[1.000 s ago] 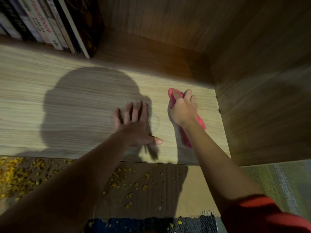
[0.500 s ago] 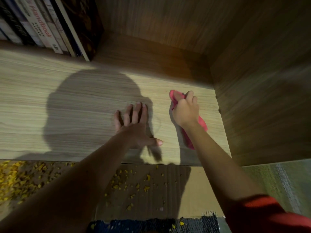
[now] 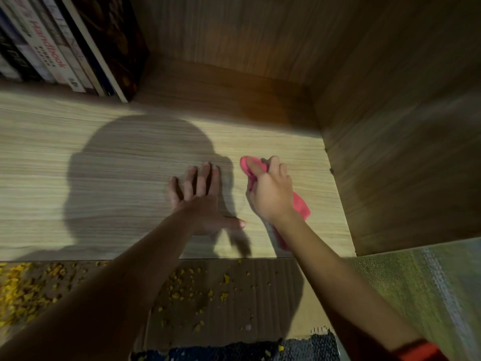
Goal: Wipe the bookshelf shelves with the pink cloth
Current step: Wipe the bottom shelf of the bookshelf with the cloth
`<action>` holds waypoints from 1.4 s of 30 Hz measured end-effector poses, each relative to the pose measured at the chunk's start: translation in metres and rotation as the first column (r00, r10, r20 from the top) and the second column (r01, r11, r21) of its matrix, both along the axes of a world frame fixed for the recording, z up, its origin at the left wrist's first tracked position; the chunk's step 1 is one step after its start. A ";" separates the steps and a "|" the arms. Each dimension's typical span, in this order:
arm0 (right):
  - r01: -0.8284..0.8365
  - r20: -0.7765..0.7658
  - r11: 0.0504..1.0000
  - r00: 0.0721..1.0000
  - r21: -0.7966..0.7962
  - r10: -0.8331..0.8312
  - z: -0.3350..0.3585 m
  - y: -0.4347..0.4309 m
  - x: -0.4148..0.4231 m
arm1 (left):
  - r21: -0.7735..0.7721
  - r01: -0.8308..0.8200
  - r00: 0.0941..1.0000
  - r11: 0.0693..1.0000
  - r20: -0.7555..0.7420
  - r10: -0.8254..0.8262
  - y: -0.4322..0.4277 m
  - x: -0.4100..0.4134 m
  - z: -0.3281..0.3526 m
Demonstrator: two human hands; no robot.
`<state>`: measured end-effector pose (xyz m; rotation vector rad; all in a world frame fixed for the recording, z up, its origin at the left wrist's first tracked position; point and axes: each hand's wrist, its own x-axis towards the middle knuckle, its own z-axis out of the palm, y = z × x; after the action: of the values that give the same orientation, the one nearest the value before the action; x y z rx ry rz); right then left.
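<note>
The shelf is being wiped; the cloth is gripped by curled right-hand fingers, left fingers spread flat; a sweep toward the unwiped left side is likely called for next.

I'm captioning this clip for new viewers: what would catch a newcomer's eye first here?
The pink cloth, gripped by the right hand at the right of the pale wooden shelf, stands out, the left hand flat beside it. Then the large shadow mid-shelf and the books at top left.
</note>
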<state>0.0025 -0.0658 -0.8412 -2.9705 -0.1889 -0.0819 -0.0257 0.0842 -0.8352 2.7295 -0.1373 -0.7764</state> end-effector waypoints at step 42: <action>0.067 -0.063 0.998 0.996 0.020 -0.066 0.006 0.007 0.015 | 0.005 -0.029 0.999 1.000 0.027 0.029 -0.002 0.002 -0.002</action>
<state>0.0176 -0.0586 -0.8352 -2.9520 -0.0803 0.0011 -0.0233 0.0826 -0.8372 2.7419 -0.1009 -0.7331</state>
